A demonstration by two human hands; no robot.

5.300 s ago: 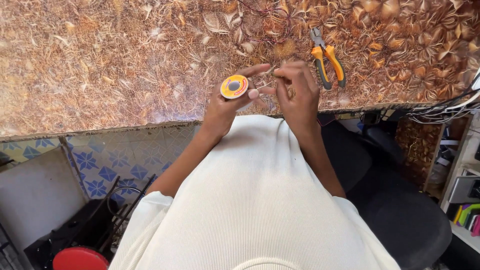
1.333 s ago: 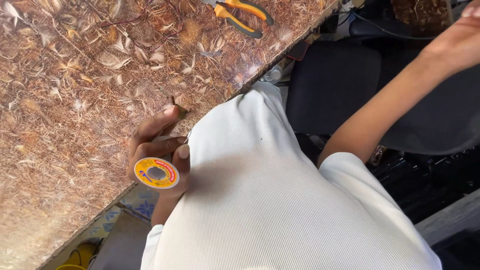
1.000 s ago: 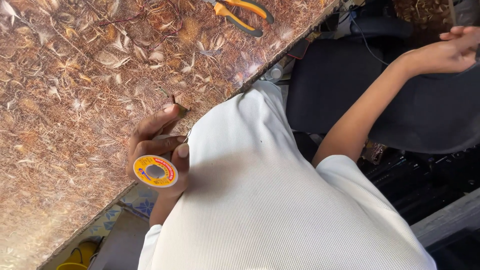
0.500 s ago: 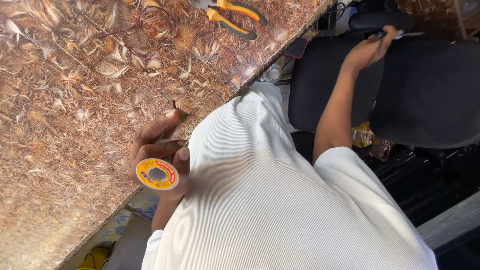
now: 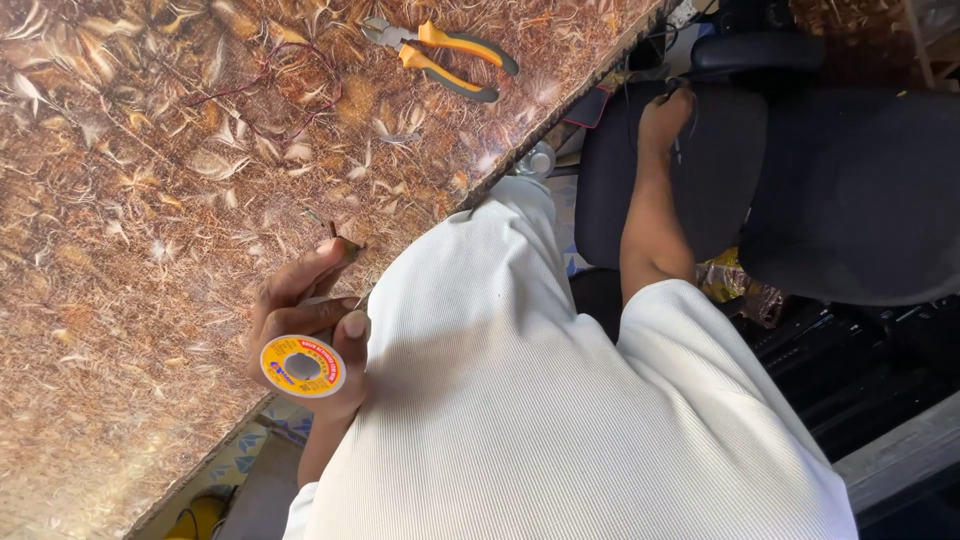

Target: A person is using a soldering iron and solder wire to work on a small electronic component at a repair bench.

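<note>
My left hand (image 5: 300,312) rests at the near edge of the brown leaf-patterned table (image 5: 130,200). It grips a small round yellow-and-orange spool (image 5: 303,367) against the palm, and its thumb and forefinger pinch a thin dark piece (image 5: 338,240). My right hand (image 5: 664,112) is stretched out to the right, on the seat of a black office chair (image 5: 850,190), fingers curled next to a thin dark cable. Whether it grips anything is hidden. My lap is covered by a white ribbed garment (image 5: 560,400).
Orange-handled pliers (image 5: 445,58) lie at the far side of the table. A thin red wire (image 5: 265,80) curls on the tabletop to their left. Dark cables and clutter sit beyond the chair at the right. A yellow object (image 5: 200,515) is on the floor at bottom left.
My right arm has swung in from the far right and come down onto the chair seat. My left hand has kept its hold on the spool at the table edge.
</note>
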